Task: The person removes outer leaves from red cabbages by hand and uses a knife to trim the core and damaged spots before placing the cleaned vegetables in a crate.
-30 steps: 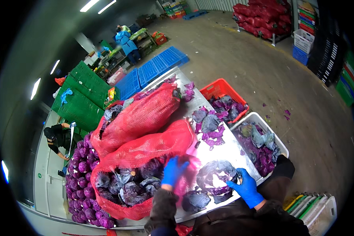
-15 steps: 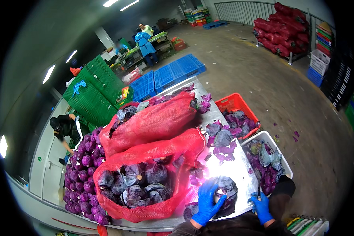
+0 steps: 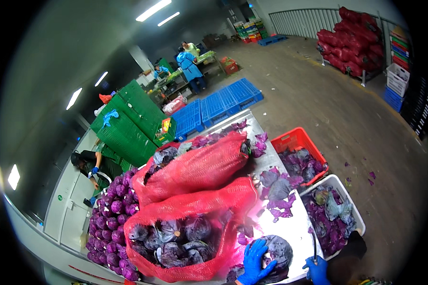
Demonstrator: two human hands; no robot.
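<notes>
At the table's near edge a dark red cabbage (image 3: 281,252) lies with its pale cut stem turned toward me. My left hand (image 3: 255,262), in a blue glove, grips its left side, thumb near the stem. My right hand (image 3: 317,271), also gloved in blue, is closed round the handle of a knife (image 3: 314,244). The thin blade points away from me, right of the cabbage and apart from it. To the left, an opened red mesh sack (image 3: 190,271) shows several dark cabbages (image 3: 170,231) inside. Loose purple leaves (image 3: 280,204) lie beyond the cabbage.
A second mesh sack (image 3: 195,164) lies behind the opened one. Trimmed cabbages (image 3: 111,223) are piled at left. A white crate (image 3: 359,213) and a red crate (image 3: 314,138), both holding leaves, stand right of the metal table (image 3: 297,228). A co-worker (image 3: 97,166) stands beyond the pile.
The whole scene has shifted down and right in the view. My right hand and the knife have come slightly closer to the cabbage. The co-worker's arm has moved back from the pile.
</notes>
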